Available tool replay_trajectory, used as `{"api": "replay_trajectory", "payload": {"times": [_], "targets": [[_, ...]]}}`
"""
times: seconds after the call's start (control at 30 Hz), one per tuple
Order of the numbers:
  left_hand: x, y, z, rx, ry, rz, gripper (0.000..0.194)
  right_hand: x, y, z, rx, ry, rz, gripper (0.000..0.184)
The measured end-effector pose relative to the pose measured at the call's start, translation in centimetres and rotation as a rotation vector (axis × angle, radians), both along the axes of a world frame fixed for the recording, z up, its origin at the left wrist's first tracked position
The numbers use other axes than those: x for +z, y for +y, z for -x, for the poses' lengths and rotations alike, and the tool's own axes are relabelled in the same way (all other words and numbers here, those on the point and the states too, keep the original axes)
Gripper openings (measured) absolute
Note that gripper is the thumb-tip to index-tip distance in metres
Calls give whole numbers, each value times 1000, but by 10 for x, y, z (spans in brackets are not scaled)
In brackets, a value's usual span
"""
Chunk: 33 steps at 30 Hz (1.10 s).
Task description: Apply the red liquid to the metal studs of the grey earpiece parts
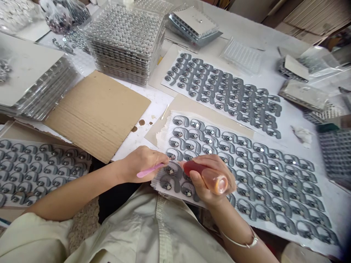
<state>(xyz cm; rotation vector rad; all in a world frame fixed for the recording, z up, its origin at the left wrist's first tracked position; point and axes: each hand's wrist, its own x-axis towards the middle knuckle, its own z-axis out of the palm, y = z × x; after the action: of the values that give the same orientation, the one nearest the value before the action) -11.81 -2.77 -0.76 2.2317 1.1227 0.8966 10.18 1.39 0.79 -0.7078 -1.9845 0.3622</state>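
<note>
My left hand (144,160) is closed around a thin pink plastic stick (149,170) with a flat, rounded end. In my right hand (219,166) is a small squeeze bottle (207,178), reddish at its nozzle end and clear orange toward its base. It lies tilted, its nozzle pointing left toward my left fingertips. The two tips almost meet above the near left part of a white sheet (168,128) printed with rows of grey curved shapes. Shiny round metal-and-stone pieces (210,140) sit on these shapes. My hands hide part of the sheet.
A brown cardboard piece (101,113) lies left of the sheet, with a tall stack of clear trays (124,40) behind it. A second filled sheet (219,86) lies beyond, another (41,168) at left. A cotton swab (165,111) and packed cards (196,22) are also there.
</note>
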Motion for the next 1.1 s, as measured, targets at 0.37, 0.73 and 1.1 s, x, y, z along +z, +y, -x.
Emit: {"api": "replay_trajectory", "payload": {"times": [0.37,0.73,1.1], "targets": [[11,14,6,20,-191,334,12,3,1,5,16,-32,-29,12],[11,24,8,65,-229,432,9,1,0,5,0,-57,-62,13],[10,18,5,152,-319,529,7,11,32,-4,4,673,520,25]]}}
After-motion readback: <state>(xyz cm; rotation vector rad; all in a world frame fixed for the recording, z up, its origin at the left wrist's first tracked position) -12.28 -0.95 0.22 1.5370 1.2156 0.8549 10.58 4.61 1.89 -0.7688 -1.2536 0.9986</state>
